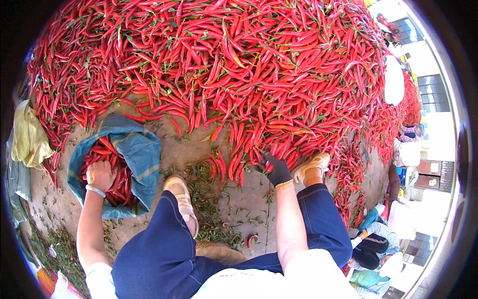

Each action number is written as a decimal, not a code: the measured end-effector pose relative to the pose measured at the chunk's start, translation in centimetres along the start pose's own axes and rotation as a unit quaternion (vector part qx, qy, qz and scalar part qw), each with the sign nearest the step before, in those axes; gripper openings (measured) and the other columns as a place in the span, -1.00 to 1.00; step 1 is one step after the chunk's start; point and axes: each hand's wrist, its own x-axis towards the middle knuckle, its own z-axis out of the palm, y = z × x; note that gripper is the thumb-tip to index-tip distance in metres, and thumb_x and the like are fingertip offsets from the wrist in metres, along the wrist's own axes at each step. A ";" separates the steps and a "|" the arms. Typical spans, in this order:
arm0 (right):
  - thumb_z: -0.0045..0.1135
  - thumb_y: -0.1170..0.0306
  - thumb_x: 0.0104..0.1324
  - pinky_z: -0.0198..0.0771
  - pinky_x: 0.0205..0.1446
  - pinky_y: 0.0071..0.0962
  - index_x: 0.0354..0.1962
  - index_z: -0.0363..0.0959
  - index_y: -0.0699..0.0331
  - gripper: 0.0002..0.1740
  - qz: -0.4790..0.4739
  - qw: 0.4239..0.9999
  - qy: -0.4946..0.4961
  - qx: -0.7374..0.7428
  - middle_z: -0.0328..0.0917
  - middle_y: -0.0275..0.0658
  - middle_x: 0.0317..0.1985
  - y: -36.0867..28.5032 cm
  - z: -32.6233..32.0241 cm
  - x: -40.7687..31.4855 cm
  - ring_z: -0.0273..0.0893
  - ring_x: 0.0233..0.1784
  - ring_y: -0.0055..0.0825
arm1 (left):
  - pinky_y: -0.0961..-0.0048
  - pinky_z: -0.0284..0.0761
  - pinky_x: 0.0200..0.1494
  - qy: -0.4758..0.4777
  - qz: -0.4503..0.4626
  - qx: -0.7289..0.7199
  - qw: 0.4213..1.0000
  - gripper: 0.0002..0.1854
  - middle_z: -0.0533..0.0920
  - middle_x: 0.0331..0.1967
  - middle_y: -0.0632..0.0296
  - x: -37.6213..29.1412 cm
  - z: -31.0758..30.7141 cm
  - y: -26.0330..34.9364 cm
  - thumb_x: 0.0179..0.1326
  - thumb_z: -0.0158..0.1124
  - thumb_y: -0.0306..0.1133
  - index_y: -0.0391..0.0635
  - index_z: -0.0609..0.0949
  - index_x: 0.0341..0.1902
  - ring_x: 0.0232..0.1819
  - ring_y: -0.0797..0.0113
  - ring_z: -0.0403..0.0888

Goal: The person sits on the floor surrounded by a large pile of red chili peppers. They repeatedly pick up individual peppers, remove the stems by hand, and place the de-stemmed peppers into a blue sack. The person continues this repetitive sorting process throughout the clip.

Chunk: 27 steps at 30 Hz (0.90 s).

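Note:
My left hand (101, 175), bare and with a pale bangle at the wrist, reaches into an open blue woven sack (140, 149). It rests on the red chili peppers (123, 185) inside, its fingers curled down and mostly hidden. On my right hand (277, 170) is a dark glove with a yellow cuff. That hand is at the near edge of a large pile of red chili peppers (239, 74), beside my right shoe. A red chili pepper (268, 167) shows between its gloved fingers, partly blurred.
Green stems and leaf scraps (209, 202) litter the concrete floor (254, 202) between my shoes. A yellowish sack (28, 138) lies at the far left. Several people sit along the right side, one in a patterned sleeve (382, 233). A white sack (394, 80) is beside the pile.

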 end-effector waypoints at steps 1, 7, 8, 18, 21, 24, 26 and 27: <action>0.13 0.50 0.16 0.49 -0.20 -0.31 -0.33 0.51 0.26 -0.90 0.043 0.997 0.036 -0.060 0.57 -0.24 -0.42 0.3 0.4 0.1 0.55 -0.38 -0.36 | 0.13 0.45 -0.34 0.004 0.000 0.000 1.000 -0.64 0.57 -0.51 0.10 -0.1 0.1 0.0 0.02 0.27 -0.04 -0.10 0.50 -0.45 -0.41 0.08 0.56; 0.22 0.22 0.06 0.47 -0.24 -0.20 -0.24 0.50 0.27 -0.64 -0.046 0.850 0.062 -0.521 0.60 -0.02 -0.37 3.2 4.1 2.5 0.61 -0.33 -0.20 | 0.15 0.46 -0.35 0.000 0.020 -0.001 1.000 -0.65 0.57 -0.52 0.10 -0.4 0.6 -0.1 0.02 0.28 -0.05 -0.10 0.49 -0.45 -0.43 0.08 0.55; 0.22 0.22 0.08 0.48 -0.23 -0.19 -0.21 0.49 0.27 -0.63 -0.089 0.810 0.052 -0.577 0.60 -0.04 -0.36 3.5 4.8 3.2 0.61 -0.32 -0.21 | 0.16 0.47 -0.32 -0.015 0.020 0.007 1.000 -0.65 0.57 -0.50 0.11 -0.4 0.7 -0.1 -0.01 0.29 -0.05 -0.10 0.49 -0.44 -0.40 0.09 0.56; 0.04 0.32 0.16 0.51 -0.19 -0.04 -0.16 0.43 0.27 -0.70 0.045 0.701 0.168 -0.691 0.61 0.03 -0.30 6.2 6.4 8.2 0.62 -0.23 -0.03 | 0.15 0.45 -0.27 -0.018 0.010 0.007 1.000 -0.64 0.55 -0.45 0.12 -1.0 1.6 0.2 -0.04 0.30 -0.06 -0.09 0.48 -0.40 -0.34 0.09 0.54; 0.13 0.30 0.13 0.51 -0.20 -0.13 -0.13 0.42 0.32 -0.63 0.005 0.717 0.244 -0.653 0.61 0.01 -0.30 7.9 7.3 6.2 0.62 -0.24 -0.08 | 0.17 0.44 -0.27 -0.004 0.012 0.002 1.000 -0.64 0.54 -0.45 0.13 -0.9 1.7 0.1 -0.04 0.30 -0.06 -0.09 0.48 -0.40 -0.34 0.10 0.52; 0.20 0.33 0.10 0.50 -0.23 -0.26 -0.11 0.42 0.35 -0.60 0.031 0.831 0.235 -0.503 0.61 -0.04 -0.32 8.2 7.2 4.0 0.62 -0.26 -0.18 | 0.18 0.43 -0.27 0.004 0.024 0.006 1.000 -0.63 0.54 -0.44 0.14 -1.0 1.2 -0.2 -0.07 0.31 -0.07 -0.09 0.48 -0.38 -0.33 0.11 0.51; 0.24 0.42 0.07 0.49 -0.25 -0.39 -0.11 0.45 0.34 -0.61 0.115 0.964 0.107 -0.215 0.62 -0.12 -0.34 7.1 5.4 2.5 0.60 -0.31 -0.29 | 0.17 0.43 -0.26 0.012 0.025 0.001 1.000 -0.64 0.55 -0.45 0.14 -1.0 0.9 -0.4 -0.07 0.32 -0.08 -0.09 0.49 -0.39 -0.34 0.11 0.52; 0.28 0.53 0.00 0.45 -0.26 -0.49 -0.12 0.48 0.30 -0.59 0.087 0.987 0.132 -0.043 0.61 -0.25 -0.37 6.9 5.0 1.5 0.55 -0.36 -0.41 | 0.17 0.43 -0.26 0.001 0.018 -0.001 1.000 -0.65 0.55 -0.46 0.14 -1.0 0.8 -0.4 -0.07 0.32 -0.07 -0.09 0.50 -0.40 -0.34 0.11 0.52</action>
